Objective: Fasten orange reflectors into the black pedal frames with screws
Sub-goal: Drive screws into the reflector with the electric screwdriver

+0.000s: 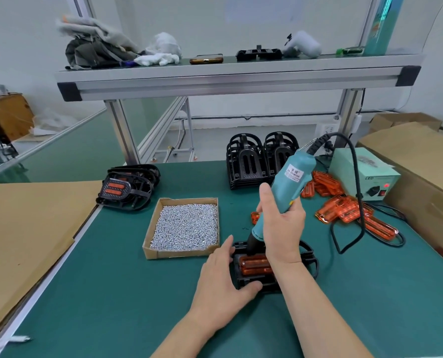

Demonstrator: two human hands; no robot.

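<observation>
Green matting covers the surface (111, 293) in my head view. Toward its near edge, about midway along, lies a black plastic pedal frame (266, 279) with an orange reflector (254, 266) seated in it.

My left hand (223, 280) holds that frame at its left end. The fingers (226, 248) lie close together along the far-left corner and the thumb presses the near side, so the frame sits pinched between them.

My right hand (282, 223) has its fingers wrapped round a teal electric screwdriver (288, 182). The tool stands tilted, its black nose down on the frame just beyond the reflector. I cannot see the bit itself.

Left of the screwdriver sits a shallow cardboard tray of silver screws (184, 226), just beside the frame. Further toward the left edge lie black pedal frames already fitted with reflectors (127, 187).

At the far edge stand two stacks of empty black frames (261, 158). Toward the right edge a heap of loose orange reflectors (344, 210) lies beside a pale green power box (352, 164), and a black cable runs from the screwdriver's top past that box.
</observation>
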